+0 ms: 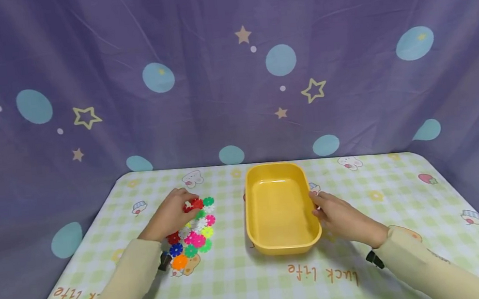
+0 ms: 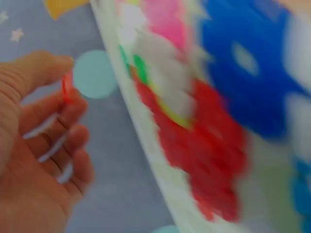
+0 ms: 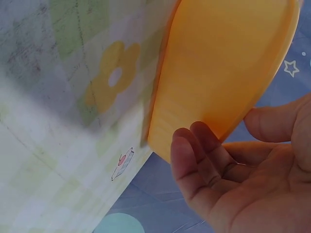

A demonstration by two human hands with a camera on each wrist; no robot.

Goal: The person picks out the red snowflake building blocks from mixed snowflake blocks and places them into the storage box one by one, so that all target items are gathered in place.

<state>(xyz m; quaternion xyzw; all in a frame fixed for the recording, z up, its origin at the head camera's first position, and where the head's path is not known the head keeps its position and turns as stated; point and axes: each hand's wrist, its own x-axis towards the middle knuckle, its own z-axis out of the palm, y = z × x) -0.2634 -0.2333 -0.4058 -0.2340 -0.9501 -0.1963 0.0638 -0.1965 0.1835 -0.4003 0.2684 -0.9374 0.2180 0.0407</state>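
Observation:
Between thumb and forefinger, my left hand (image 2: 41,131) pinches a small red piece (image 2: 67,87), seen edge-on in the left wrist view. In the head view that hand (image 1: 171,216) is just above a spread of multicoloured notched plastic discs (image 1: 195,241), covering part of it. Blue (image 2: 243,63) and red discs (image 2: 209,145) look blurred up close. A yellow rectangular plastic tub (image 1: 278,208) stands on the table, nothing inside it. At its right side my right hand (image 1: 338,214) holds the rim; the right wrist view shows the thumb (image 3: 272,124) at the rim and fingers against the outer wall.
The table wears a green-and-white checked cloth (image 1: 237,291) with cartoon prints and lettering. Behind it hangs a purple curtain (image 1: 210,35) with stars and blue ovals. The discs lie left of the tub, with a strip of bare cloth between them.

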